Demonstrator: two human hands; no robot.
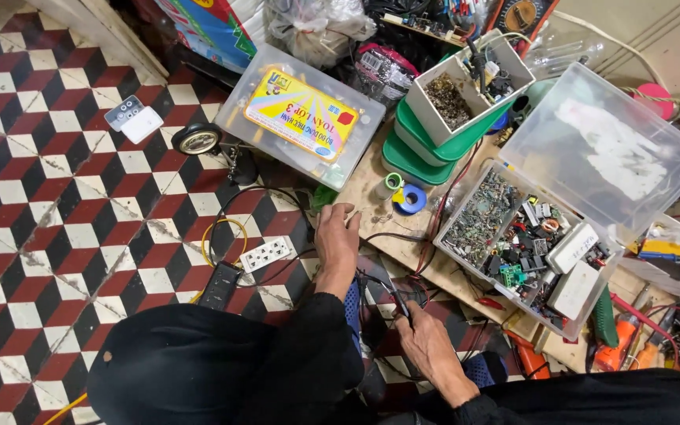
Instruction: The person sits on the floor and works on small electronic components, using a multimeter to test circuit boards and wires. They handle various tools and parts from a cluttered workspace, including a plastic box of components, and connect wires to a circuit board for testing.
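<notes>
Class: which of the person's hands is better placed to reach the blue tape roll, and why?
Left. The left hand rests on the board just below the blue tape roll; the right hand is lower, holding black wires.

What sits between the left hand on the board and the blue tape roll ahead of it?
Nothing visible blocks it. The left hand rests on the wooden board, and the blue tape roll lies just beyond its fingertips over bare board. A small green-topped spool stands beside the roll, off the direct line.
</notes>
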